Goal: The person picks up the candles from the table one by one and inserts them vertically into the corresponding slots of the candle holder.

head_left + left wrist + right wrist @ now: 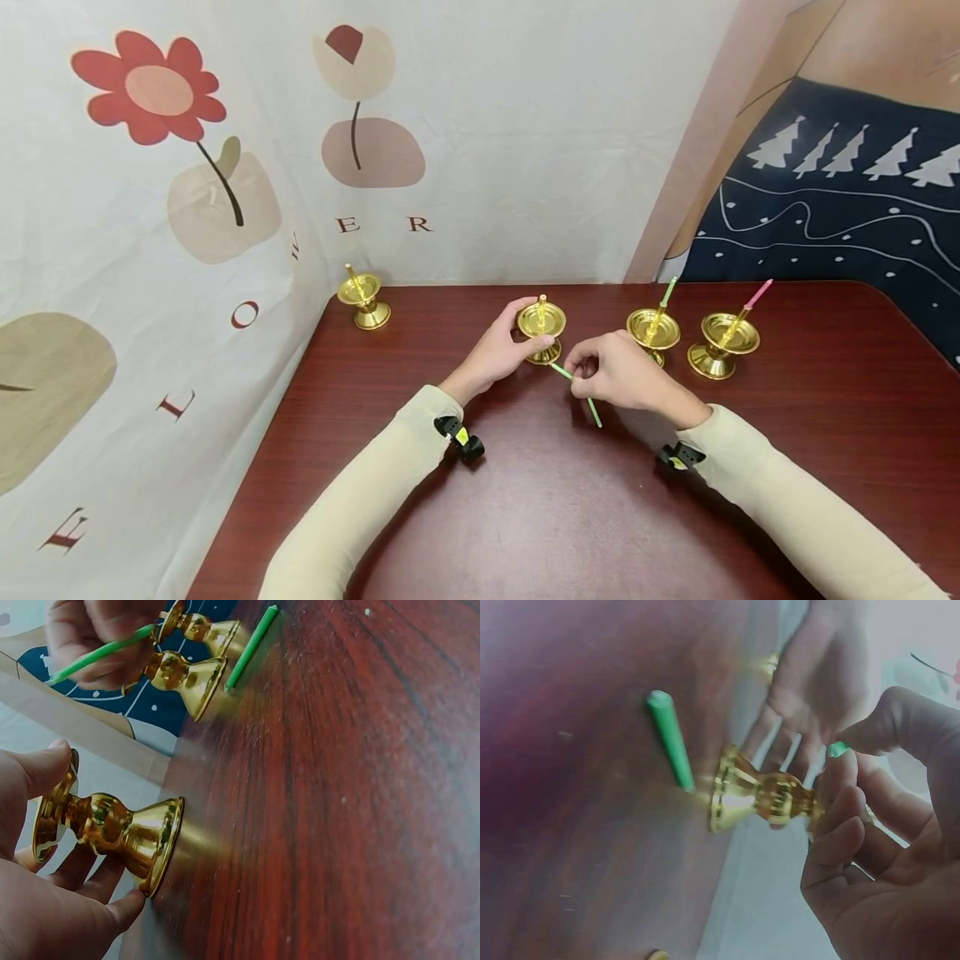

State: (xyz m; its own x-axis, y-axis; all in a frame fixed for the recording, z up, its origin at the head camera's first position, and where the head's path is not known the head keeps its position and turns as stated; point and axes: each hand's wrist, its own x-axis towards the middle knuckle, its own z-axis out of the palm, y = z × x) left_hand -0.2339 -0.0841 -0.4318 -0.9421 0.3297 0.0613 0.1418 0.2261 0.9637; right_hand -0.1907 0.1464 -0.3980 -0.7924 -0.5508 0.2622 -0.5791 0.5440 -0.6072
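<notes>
My left hand (pixel 498 350) grips a gold candle holder (pixel 542 321) round its side, thumb in front and fingers behind. That holder stands upright on the table, a short spike-like tube rising from its dish. Just to its right, my right hand (pixel 618 371) pinches a thin green candle (pixel 105 654) between thumb and fingers. The candle's end (pixel 561 371) points toward the base of the holder. A second green candle (pixel 251 649) lies on the table beneath my right hand; in the right wrist view this loose candle (pixel 671 742) lies near the holder's foot.
To the right stand two more gold holders, one with a green candle (pixel 668 292), the other with a pink candle (pixel 759 294). Another holder (pixel 360 290) without a candle stands at the table's far left corner. A printed cloth (pixel 487 150) hangs behind the dark red table (pixel 525 517).
</notes>
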